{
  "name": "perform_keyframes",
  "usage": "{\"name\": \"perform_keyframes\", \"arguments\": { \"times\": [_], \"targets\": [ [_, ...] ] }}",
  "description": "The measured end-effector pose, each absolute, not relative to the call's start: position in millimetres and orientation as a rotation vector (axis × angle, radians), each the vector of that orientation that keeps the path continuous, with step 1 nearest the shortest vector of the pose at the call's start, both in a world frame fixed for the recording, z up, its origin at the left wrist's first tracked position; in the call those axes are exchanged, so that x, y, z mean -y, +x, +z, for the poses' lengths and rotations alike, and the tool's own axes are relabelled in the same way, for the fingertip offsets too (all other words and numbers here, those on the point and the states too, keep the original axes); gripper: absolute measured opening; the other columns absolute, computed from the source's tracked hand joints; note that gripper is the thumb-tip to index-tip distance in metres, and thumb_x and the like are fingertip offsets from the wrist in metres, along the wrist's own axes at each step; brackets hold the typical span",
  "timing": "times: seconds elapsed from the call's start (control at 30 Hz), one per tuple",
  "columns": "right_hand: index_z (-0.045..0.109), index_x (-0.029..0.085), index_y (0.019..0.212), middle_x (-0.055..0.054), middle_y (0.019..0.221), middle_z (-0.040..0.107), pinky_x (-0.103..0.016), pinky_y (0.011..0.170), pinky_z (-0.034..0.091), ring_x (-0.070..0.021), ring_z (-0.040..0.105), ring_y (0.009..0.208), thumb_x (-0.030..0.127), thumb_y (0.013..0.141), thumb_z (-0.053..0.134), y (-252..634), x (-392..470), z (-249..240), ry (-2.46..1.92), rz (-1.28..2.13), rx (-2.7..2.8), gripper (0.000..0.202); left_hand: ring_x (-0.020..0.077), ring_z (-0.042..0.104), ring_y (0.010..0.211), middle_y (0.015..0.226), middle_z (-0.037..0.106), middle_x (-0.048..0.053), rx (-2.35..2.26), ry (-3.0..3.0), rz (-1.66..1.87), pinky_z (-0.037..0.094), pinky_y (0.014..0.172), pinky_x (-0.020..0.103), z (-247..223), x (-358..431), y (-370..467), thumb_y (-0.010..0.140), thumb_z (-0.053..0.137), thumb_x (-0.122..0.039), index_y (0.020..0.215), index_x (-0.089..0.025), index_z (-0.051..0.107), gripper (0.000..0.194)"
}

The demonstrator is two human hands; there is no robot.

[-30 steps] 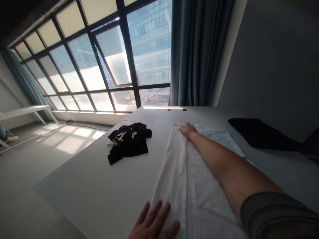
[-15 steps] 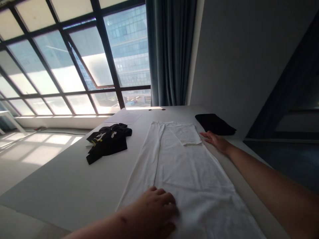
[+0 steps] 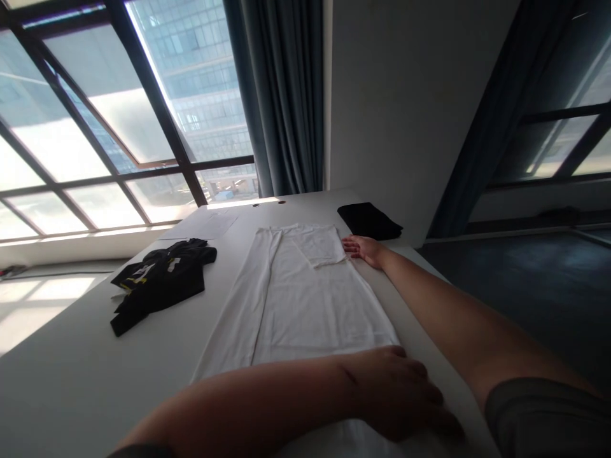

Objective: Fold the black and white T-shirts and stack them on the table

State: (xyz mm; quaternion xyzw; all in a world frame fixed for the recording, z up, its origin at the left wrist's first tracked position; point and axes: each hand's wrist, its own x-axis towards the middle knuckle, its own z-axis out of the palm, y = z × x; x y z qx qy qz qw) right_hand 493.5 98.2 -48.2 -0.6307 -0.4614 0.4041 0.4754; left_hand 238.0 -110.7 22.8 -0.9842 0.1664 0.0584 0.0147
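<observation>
A long white garment [image 3: 310,305] lies flat on the white table, one sleeve folded across its far part. At its far right edge is my right hand [image 3: 363,250], palm turned sideways and fingers stretched out, touching the cloth near the sleeve's cuff. My left arm reaches across the near part of the garment. My left hand [image 3: 403,394] rests over its near right edge; the fingers point away, in shadow and blurred, so their grip is hidden.
On the table [image 3: 157,356] a crumpled black garment with white and yellow print [image 3: 167,277] lies to the left. A folded black cloth [image 3: 370,220] is at the far right, and paper sheets [image 3: 203,224] lie at the far left. Behind are windows and a blue curtain [image 3: 286,95].
My left hand has moved right across the white garment, from its middle to its right edge. My right hand stays by the far right edge. The view has turned right.
</observation>
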Motion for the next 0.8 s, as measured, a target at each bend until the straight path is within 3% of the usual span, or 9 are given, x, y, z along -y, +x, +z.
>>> {"name": "perform_keyframes", "arguments": {
  "times": [0.1,0.23,0.33,0.47,0.63,0.8],
  "targets": [
    [0.068,0.012,0.131,-0.016,0.123,0.072,-0.018,0.048,0.044,-0.0169,0.071,0.084,0.032,0.106,0.046,495,-112,-48,-1.610,0.947,1.143,0.039,0.0211,0.063,0.109,0.119,0.073,0.000,-0.575,-3.023,0.146,0.049,0.092,0.041,27,106,230,0.092,0.067,-0.031,0.128,-0.026,0.068,0.037],
    [0.073,0.013,0.124,-0.011,0.092,0.074,-0.018,0.044,0.034,-0.0123,0.061,0.060,0.038,0.102,0.058,488,-138,-49,-1.761,0.800,1.169,0.037,0.0208,0.061,0.103,0.118,0.069,0.001,-0.455,-3.036,-0.031,0.046,0.084,0.039,36,98,200,0.092,0.071,-0.032,0.118,-0.026,0.070,0.027],
    [0.078,0.012,0.108,-0.009,0.080,0.073,-0.019,0.055,0.042,-0.0153,0.064,0.067,0.033,0.096,0.066,481,-159,-47,-1.886,0.647,1.214,0.027,0.0173,0.060,0.094,0.116,0.068,-0.002,-0.325,-3.056,-0.172,0.043,0.083,0.037,38,95,170,0.101,0.063,-0.029,0.118,-0.030,0.070,0.018],
    [0.081,0.011,0.094,-0.013,0.094,0.076,-0.023,0.077,0.048,-0.0229,0.070,0.094,0.021,0.086,0.072,473,-183,-39,-2.019,0.450,1.267,0.016,0.0145,0.057,0.084,0.103,0.069,-0.004,-0.304,-3.073,-0.322,0.040,0.077,0.036,33,93,126,0.108,0.056,-0.032,0.109,-0.030,0.071,0.015],
    [0.081,0.012,0.106,-0.011,0.097,0.077,-0.025,0.084,0.051,-0.0221,0.072,0.093,0.031,0.088,0.074,456,-209,-25,-2.103,0.330,1.351,0.026,0.0115,0.055,0.077,0.090,0.070,-0.007,-0.194,-3.079,-0.457,0.039,0.075,0.033,28,90,66,0.107,0.061,-0.034,0.096,-0.027,0.070,0.015],
    [0.076,0.009,0.114,-0.017,0.098,0.075,-0.031,0.085,0.055,-0.0261,0.072,0.093,0.041,0.084,0.081,416,-234,-19,-2.189,0.225,1.481,0.044,0.0131,0.056,0.079,0.094,0.071,-0.006,-0.030,-3.089,-0.512,0.039,0.076,0.035,23,85,21,0.104,0.065,-0.034,0.099,-0.027,0.070,0.011]
  ]
}}
